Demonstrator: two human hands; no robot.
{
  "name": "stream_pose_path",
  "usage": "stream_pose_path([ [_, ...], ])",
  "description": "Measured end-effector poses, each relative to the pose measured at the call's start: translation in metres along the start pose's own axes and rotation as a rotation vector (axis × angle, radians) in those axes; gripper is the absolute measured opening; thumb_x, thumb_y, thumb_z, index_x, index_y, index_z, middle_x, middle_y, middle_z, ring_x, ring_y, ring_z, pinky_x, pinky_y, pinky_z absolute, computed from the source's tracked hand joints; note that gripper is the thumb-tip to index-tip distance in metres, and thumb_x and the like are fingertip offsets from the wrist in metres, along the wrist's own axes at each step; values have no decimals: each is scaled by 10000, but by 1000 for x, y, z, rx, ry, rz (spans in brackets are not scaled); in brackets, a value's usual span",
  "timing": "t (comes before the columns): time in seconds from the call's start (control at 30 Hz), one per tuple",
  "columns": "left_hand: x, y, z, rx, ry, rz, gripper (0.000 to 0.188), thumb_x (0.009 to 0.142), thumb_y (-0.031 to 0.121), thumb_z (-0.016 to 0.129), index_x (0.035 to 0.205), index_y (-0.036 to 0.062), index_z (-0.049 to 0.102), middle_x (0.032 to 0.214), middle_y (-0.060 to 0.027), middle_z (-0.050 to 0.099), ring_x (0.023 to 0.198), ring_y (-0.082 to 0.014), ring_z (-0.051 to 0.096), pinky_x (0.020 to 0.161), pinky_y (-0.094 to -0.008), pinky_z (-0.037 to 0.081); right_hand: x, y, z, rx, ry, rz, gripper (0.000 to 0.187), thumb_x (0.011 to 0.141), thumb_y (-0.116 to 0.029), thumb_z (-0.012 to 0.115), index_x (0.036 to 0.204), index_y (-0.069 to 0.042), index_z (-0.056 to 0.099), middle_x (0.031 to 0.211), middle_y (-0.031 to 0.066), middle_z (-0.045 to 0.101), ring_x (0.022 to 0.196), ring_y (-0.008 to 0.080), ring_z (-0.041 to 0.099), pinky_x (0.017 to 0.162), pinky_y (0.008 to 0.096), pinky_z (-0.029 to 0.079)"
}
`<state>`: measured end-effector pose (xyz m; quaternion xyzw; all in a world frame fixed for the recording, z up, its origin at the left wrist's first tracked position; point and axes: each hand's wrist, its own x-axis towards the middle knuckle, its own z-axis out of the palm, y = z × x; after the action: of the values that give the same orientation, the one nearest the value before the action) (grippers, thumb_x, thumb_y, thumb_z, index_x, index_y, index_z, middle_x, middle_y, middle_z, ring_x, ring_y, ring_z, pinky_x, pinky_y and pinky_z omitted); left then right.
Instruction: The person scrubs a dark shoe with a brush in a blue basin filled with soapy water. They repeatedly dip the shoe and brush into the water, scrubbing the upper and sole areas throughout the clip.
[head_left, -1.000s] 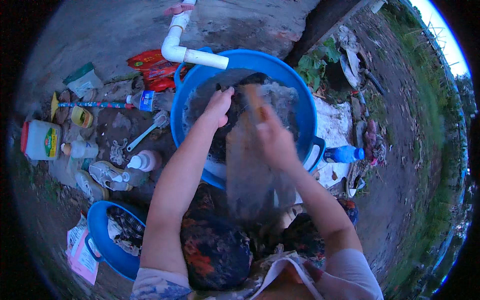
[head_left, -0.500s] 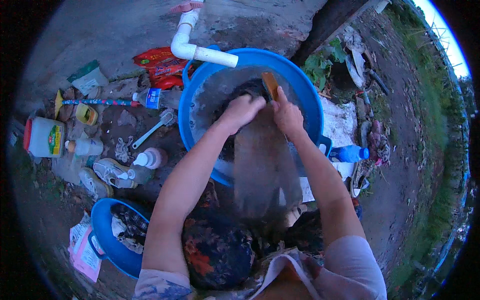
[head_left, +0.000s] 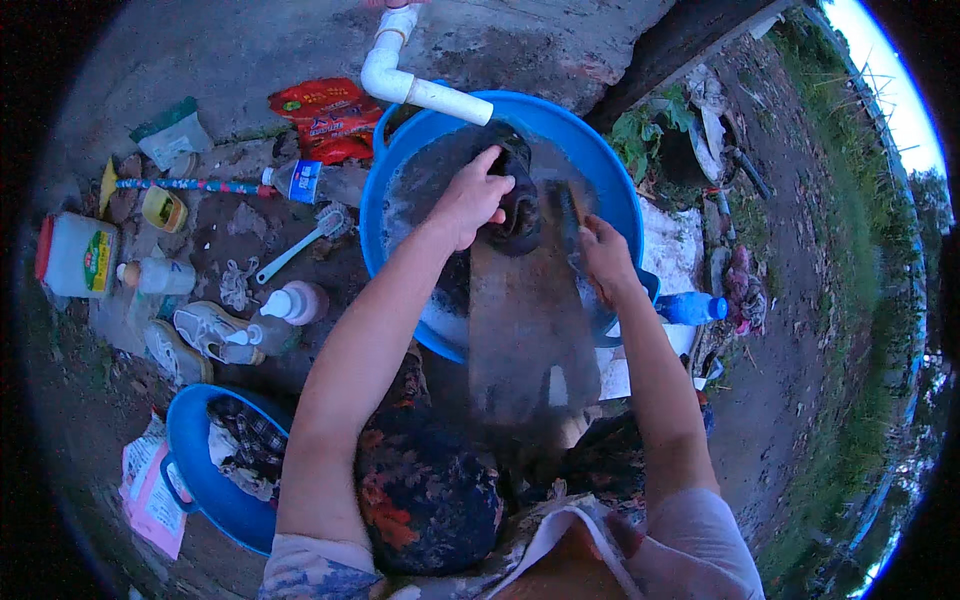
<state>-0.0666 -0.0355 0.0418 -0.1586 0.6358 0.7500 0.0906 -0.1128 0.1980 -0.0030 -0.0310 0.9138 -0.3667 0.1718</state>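
A wide blue basin (head_left: 628, 190) of cloudy, sudsy water stands in front of me. A worn board (head_left: 530, 320) slopes from inside it toward my knees. My left hand (head_left: 468, 205) is closed on a dark wet shoe (head_left: 520, 205), held at the board's upper end; much of its shape is hard to make out. In my right hand (head_left: 606, 258) is a wooden scrubbing brush (head_left: 570, 212), tilted with its dark bristles toward the shoe and a small gap between them. Dark stuff in the water left of the board is partly hidden by my left forearm.
A white pipe (head_left: 440, 98) juts over the basin's far rim. To the left lie a white-handled brush (head_left: 295, 250), pale shoes (head_left: 210, 335), a pump bottle (head_left: 295, 302) and a small blue tub (head_left: 190, 440) of cloth. A blue bottle (head_left: 690, 308) lies at right.
My left hand has raised the dark shoe into view above the board's upper end. My right hand has moved slightly right and nearer, turning the brush so its bristles show.
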Motion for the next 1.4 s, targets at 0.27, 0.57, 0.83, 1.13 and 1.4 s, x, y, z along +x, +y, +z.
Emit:
stream_pose_path([
  [0.27, -2, -35, 25, 496, -78, 326, 609, 791, -22, 471, 1376, 130, 397, 1069, -156, 602, 824, -264, 615, 779, -340, 484, 6, -22, 12, -227, 27, -196, 504, 872, -293, 542, 1275, -2, 460, 1081, 236, 606, 1029, 371, 574, 876, 416, 454],
  [0.57, 4, -14, -8, 698, 420, 384, 390, 767, 287, 686, 1026, 40, 530, 1014, -175, 559, 940, -348, 583, 786, -445, 479, -37, -73, -61, 680, -85, 177, 447, 839, -214, 629, 1222, -47, 470, 711, 47, 540, 534, 129, 494, 446, 271, 398],
  [0.83, 36, -30, 7, 906, 408, 269, 366, 772, 295, 666, 990, 24, 549, 991, -188, 613, 939, -379, 601, 791, -459, 487, -50, -129, -65, 406, -460, 97, 532, 853, -219, 604, 1320, -136, 363, 680, 46, 499, 495, 104, 444, 434, 239, 377],
  [1.13, 24, -26, -19, 387, 340, 224, 238, 761, 155, 617, 956, 20, 627, 914, -169, 655, 874, -329, 626, 784, -413, 488, -41, -185, -99, -1161, -495, -454, 564, 714, -185, 596, 1263, -83, 511, 903, 184, 651, 818, 310, 645, 792, 431, 499],
  [1.4, 16, -33, 18, 549, 239, 539, 207, 730, 111, 575, 907, 7, 596, 878, -241, 602, 873, -421, 569, 781, -476, 456, 10, -126, 12, -902, -236, -372, 283, 806, -190, 515, 1029, -31, 588, 990, 221, 629, 953, 369, 611, 836, 460, 488],
])
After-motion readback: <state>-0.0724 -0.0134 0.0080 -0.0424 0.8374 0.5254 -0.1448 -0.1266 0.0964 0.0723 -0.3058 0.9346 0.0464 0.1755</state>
